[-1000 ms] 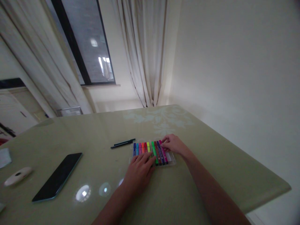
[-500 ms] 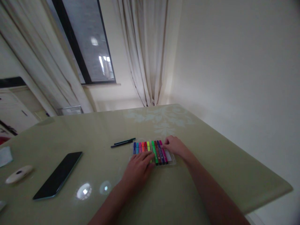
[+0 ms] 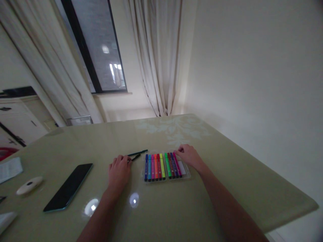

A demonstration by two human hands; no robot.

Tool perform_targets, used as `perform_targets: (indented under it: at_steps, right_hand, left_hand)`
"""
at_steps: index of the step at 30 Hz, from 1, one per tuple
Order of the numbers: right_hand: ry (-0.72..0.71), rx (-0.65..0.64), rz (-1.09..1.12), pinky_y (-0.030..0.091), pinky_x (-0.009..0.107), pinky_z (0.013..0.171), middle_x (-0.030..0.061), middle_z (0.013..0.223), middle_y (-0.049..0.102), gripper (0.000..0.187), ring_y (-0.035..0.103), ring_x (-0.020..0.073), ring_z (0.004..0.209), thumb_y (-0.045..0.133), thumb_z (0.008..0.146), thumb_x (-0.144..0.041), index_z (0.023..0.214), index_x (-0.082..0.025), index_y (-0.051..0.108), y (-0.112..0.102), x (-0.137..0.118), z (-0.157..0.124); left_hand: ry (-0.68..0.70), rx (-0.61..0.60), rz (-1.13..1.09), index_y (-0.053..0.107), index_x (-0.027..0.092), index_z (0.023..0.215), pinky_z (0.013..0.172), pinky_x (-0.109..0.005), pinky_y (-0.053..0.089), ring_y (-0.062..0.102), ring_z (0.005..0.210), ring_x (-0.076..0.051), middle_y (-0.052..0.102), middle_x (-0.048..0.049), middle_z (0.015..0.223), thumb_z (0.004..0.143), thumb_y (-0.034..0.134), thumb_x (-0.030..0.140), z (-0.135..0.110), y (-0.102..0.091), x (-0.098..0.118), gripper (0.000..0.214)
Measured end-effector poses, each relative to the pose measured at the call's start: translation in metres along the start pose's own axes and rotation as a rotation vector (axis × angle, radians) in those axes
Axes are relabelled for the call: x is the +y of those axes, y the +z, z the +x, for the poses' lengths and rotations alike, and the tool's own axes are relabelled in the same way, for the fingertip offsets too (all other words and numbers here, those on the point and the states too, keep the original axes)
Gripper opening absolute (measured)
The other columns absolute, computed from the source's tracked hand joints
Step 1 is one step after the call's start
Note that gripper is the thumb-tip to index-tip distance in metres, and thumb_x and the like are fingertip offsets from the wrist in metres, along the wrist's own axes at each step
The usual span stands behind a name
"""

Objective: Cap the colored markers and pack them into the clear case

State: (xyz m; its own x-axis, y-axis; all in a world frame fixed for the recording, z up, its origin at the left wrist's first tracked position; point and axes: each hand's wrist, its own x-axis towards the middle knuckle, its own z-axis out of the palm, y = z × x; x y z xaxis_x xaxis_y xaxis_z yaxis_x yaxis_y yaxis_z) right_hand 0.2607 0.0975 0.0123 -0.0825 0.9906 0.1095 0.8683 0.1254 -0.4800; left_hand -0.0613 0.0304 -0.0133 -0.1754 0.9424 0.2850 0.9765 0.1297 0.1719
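Observation:
A clear flat case of coloured markers (image 3: pixel 163 166) lies on the pale green table (image 3: pixel 176 208). My right hand (image 3: pixel 188 156) rests on the case's far right corner, fingers curled over its edge. My left hand (image 3: pixel 119 170) is left of the case, its fingertips touching the near end of a black pen (image 3: pixel 137 154) that lies just beyond the case. The fingers are bent down onto the pen; whether they grip it I cannot make out.
A dark phone (image 3: pixel 68 187) lies face up to the left. Farther left are a white oval object (image 3: pixel 29 185) and a paper slip (image 3: pixel 10 168). The table's right edge runs close to a wall; curtains and a window stand behind.
My left hand has left the marker case and moved left to the black pen. My right hand has stayed on the case's right corner. The view has shifted slightly.

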Motion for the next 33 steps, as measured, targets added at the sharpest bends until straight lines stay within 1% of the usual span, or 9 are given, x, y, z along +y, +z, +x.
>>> perform_targets:
  at_steps: [2,4,7,10,13,19,24,27,33]
  right_hand:
    - [-0.041,0.024,0.068,0.038,0.027,0.065,0.0071,0.080,0.072,0.022,0.062,0.0184,0.073,0.067,0.089,-0.035,0.079,-0.016,0.073,0.001,-0.004,-0.001]
    - [-0.115,0.018,0.187,0.038,0.027,0.065,0.0057,0.076,0.071,0.023,0.061,0.0168,0.070,0.067,0.089,-0.034,0.077,-0.016,0.072,0.003,-0.013,-0.003]
    - [-0.259,-0.106,0.456,0.042,0.026,0.067,0.0043,0.078,0.072,0.022,0.061,0.0162,0.072,0.067,0.089,-0.036,0.084,-0.016,0.075,0.008,-0.030,-0.010]
    - [-0.336,-0.244,0.722,0.045,0.026,0.067,0.0032,0.083,0.072,0.026,0.061,0.0163,0.075,0.069,0.088,-0.043,0.094,-0.018,0.076,0.015,-0.046,-0.019]
    - [-0.306,-0.306,0.896,0.044,0.026,0.064,0.0012,0.077,0.068,0.031,0.059,0.0150,0.069,0.072,0.085,-0.048,0.094,-0.018,0.075,0.017,-0.057,-0.025]
    - [-0.195,-0.260,1.121,0.045,0.027,0.069,0.0014,0.080,0.069,0.032,0.059,0.0140,0.071,0.077,0.081,-0.046,0.096,-0.018,0.076,0.014,-0.057,-0.024]
    - [-0.133,-0.316,1.199,0.046,0.027,0.073,0.0047,0.093,0.075,0.037,0.067,0.0173,0.085,0.080,0.077,-0.045,0.102,-0.019,0.076,0.017,-0.051,-0.021]
    - [-0.125,-0.372,1.229,0.049,0.029,0.077,0.0067,0.098,0.075,0.040,0.070,0.0201,0.091,0.080,0.076,-0.047,0.104,-0.019,0.075,0.020,-0.051,-0.021]
    - [-0.118,-0.375,1.272,0.049,0.028,0.075,0.0061,0.093,0.075,0.036,0.070,0.0188,0.086,0.080,0.077,-0.046,0.099,-0.018,0.075,0.025,-0.055,-0.023]
  left_hand:
    - [-0.016,0.025,-0.154,0.067,0.019,0.106,0.090,-0.047,0.049,0.064,0.105,-0.032,0.070,-0.0135,0.108,0.099,0.039,0.032,0.002,-0.001,0.003,0.032]
    - [-0.005,0.033,-0.445,0.063,0.019,0.108,0.087,-0.042,0.051,0.067,0.098,-0.028,0.072,-0.0114,0.103,0.098,0.042,0.036,0.002,-0.003,0.013,0.029]
    - [0.070,0.014,-0.854,0.061,0.021,0.103,0.083,-0.035,0.053,0.069,0.092,-0.023,0.073,-0.0065,0.099,0.092,0.055,0.045,-0.007,-0.005,0.038,0.026]
    - [0.115,-0.051,-1.005,0.062,0.022,0.102,0.070,-0.031,0.054,0.068,0.081,-0.020,0.072,-0.0038,0.093,0.090,0.061,0.046,-0.022,-0.007,0.064,0.027]
    - [0.108,-0.110,-1.112,0.062,0.021,0.102,0.062,-0.028,0.053,0.066,0.071,-0.017,0.070,-0.0016,0.086,0.089,0.064,0.045,-0.033,-0.008,0.081,0.028]
    - [0.177,-0.172,-1.210,0.063,0.020,0.116,0.077,-0.032,0.057,0.070,0.088,-0.020,0.073,-0.0066,0.103,0.093,0.061,0.043,-0.036,-0.012,0.086,0.032]
    - [0.106,-0.032,-1.106,0.067,0.022,0.112,0.078,-0.034,0.056,0.068,0.087,-0.020,0.072,-0.0055,0.100,0.092,0.062,0.039,-0.037,-0.014,0.086,0.026]
    - [0.136,0.061,-1.044,0.068,0.021,0.103,0.077,-0.034,0.056,0.067,0.089,-0.021,0.071,-0.0057,0.099,0.093,0.061,0.037,-0.038,-0.014,0.084,0.020]
    - [0.125,0.029,-1.053,0.066,0.021,0.108,0.074,-0.033,0.057,0.068,0.086,-0.021,0.072,-0.0060,0.100,0.092,0.062,0.037,-0.038,-0.012,0.085,0.023]
